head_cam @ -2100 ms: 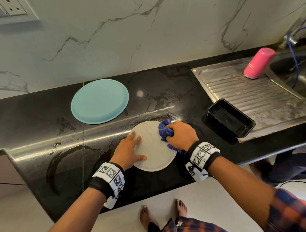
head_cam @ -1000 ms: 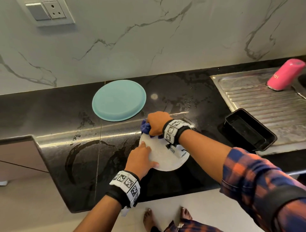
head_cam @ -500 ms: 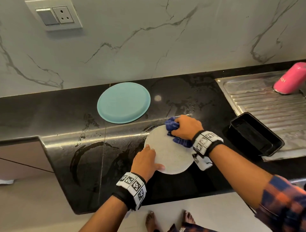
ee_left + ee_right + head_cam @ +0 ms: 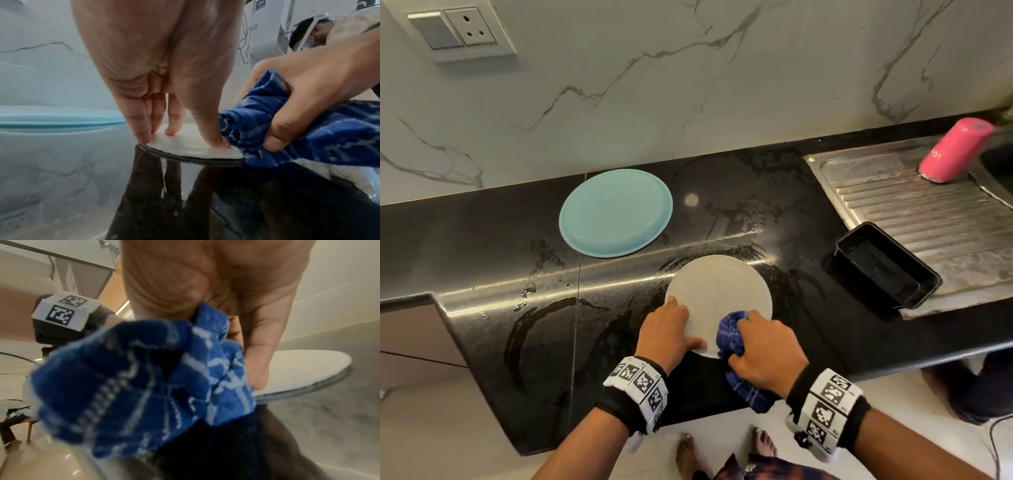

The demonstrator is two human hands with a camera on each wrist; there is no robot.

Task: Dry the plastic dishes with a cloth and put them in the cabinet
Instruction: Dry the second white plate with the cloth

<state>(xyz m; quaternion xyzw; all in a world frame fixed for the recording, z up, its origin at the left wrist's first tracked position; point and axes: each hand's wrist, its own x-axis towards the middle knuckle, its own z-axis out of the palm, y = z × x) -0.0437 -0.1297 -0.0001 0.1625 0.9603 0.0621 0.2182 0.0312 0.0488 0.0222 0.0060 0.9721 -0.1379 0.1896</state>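
Black wet surface [image 4: 482, 260]: streaked with water. Teal plate [image 4: 616, 212]: toward back edge, untouched, position unchanged. Black tray [image 4: 887, 263]: at right, against the drainboard, likewise unchanged. White plate [image 4: 719, 301]: flat near front edge, same spot as before. Left hand [image 4: 667, 329]: fingers straight, pressing plate's left rim as earlier. Right hand [image 4: 763, 349]: clenched round blue cloth [image 4: 732, 334], now at plate's near-right rim; half a second ago at far side. Judged: wiping pass circling the rim, upper face nearly dried; underside, other dishes and cabinet outstanding.
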